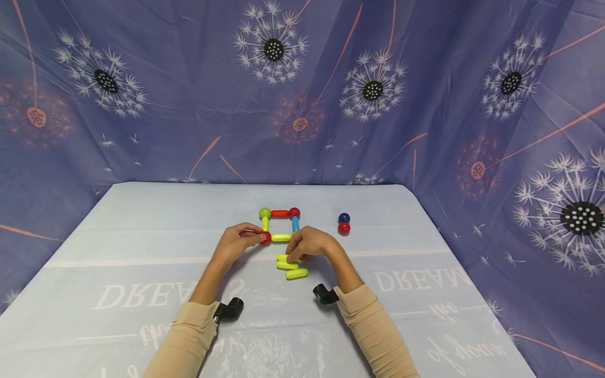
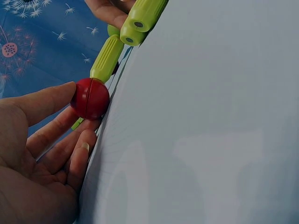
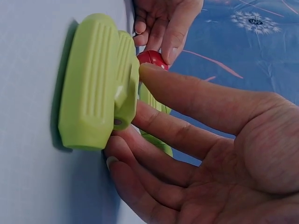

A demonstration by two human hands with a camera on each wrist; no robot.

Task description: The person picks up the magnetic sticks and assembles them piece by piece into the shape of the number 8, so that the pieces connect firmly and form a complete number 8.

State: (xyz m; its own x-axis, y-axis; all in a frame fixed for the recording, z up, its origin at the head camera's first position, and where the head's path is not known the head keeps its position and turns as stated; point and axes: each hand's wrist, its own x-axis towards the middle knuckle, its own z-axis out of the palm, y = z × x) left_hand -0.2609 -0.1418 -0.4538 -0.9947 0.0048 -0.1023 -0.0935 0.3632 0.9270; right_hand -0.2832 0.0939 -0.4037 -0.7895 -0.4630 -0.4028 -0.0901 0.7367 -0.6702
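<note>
While left hand (image 1: 237, 243) pinches red ball (image 2: 90, 99), right hand (image 1: 311, 242) pinches yellow-green rod (image 1: 282, 258). Two similar rods (image 1: 296, 274) lie just beside it.

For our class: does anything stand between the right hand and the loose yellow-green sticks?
Nothing visible does. The right hand touches the far side of the group of loose sticks; the nearest stick lies on the opposite side, out of the way.

I see my left hand (image 2: 44, 144) hold a red ball (image 2: 91, 99) touching a green stick (image 2: 106, 59). Farther away, my right hand (image 2: 110, 11) touches two more green sticks (image 2: 148, 15).
</note>
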